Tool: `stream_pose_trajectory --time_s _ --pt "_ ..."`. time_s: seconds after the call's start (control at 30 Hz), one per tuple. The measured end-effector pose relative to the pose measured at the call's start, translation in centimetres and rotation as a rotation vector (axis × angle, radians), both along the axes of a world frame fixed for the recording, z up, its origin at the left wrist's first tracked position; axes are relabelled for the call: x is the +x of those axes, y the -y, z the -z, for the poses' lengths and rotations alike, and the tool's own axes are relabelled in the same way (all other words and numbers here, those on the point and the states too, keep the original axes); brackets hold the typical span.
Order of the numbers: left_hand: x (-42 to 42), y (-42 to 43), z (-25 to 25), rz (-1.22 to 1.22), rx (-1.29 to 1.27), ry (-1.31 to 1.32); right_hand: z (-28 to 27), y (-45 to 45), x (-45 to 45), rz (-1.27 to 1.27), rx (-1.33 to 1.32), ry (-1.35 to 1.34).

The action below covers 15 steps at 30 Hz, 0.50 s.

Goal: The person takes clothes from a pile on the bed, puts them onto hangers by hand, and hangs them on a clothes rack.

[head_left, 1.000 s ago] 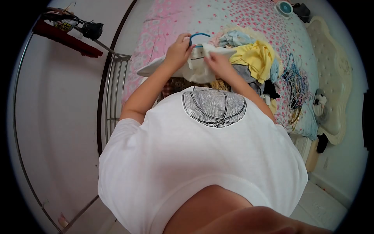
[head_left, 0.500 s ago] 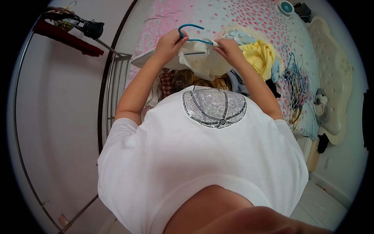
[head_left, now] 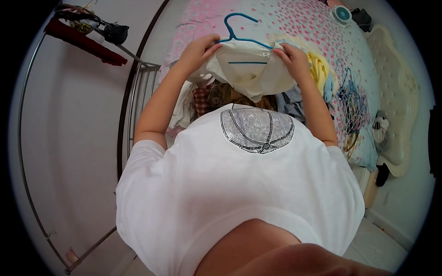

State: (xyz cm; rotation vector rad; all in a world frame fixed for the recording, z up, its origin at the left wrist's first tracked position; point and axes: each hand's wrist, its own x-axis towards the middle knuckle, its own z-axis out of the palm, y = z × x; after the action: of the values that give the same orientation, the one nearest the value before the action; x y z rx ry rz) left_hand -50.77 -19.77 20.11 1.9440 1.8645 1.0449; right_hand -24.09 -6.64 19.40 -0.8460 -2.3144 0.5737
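A blue hanger is inside a white garment, its hook standing up above the collar. My left hand pinches the garment and the hanger's left shoulder. At the other shoulder, my right hand has its fingers closed on the cloth beside the hanger's end. The hanger's lower bar shows through the neck opening. Below the garment lie a red checked cloth and brown and grey clothes, partly hidden by it.
A bed with a flowered sheet bears a yellow garment and a tangle of hangers at the right. A small fan-like round object lies at the top. A metal rack with a dark red cloth stands left.
My hands have moved apart, and the right one has shifted right along the garment. The hanger now sits level across the garment's neck, with its hook further right than half a second ago.
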Motion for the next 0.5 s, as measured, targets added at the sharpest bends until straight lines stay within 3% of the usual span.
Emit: stream_pose_trajectory --time_s 0.23,0.4,0.5 --pt "-0.7 -0.9 -0.2 0.067 0.093 -0.205 0.1 -1.4 0.8 0.047 -0.023 -0.091" --pt "-0.6 -0.9 1.3 -0.013 0.104 -0.072 0.5 -1.8 1.1 0.011 -0.170 -0.113" --pt "-0.4 -1.2 1.0 -0.046 0.100 -0.056 1.7 -1.3 -0.3 0.069 0.581 -0.207"
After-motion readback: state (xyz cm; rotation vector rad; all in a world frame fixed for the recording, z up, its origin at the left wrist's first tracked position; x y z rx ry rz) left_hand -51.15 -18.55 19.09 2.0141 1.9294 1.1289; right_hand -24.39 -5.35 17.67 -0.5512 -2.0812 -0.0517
